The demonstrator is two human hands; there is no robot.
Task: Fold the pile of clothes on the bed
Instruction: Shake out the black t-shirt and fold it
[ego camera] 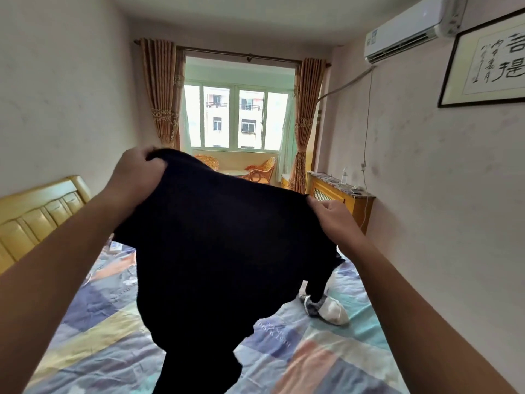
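- I have my left hand [133,173] raised high, its fingers curled over and bunching the top edge of a black garment [221,251].
- My right hand [333,220] sits lower and pinches the same top edge at the other end, thumb and fingers closed on the cloth.
- The garment hangs spread between my two hands, well above the bed [298,345]. Its lower part narrows and drops out of view at the bottom edge, and one dark end trails down below my right hand.
- That trailing end reaches a small grey-and-white piece of clothing [326,307] lying on the bed, below and just inside my right forearm; I cannot tell what sort of piece it is.
- I count two pieces of clothing: the black one in my hands and the small one on the cover.
- The patchwork bed cover shows open on both sides of the hanging cloth, under each forearm.
- Outside my left arm a yellow headboard [37,211] stands against the wall.
- Outside my right arm the bed's edge runs close along a plain wall.
- Beyond my hands, a window [235,118] with two curtains, two wicker chairs [262,169], and one low wooden cabinet [338,194] past my right hand.
- High above my right hand: one air conditioner [409,29] and one framed calligraphy sheet [488,64].
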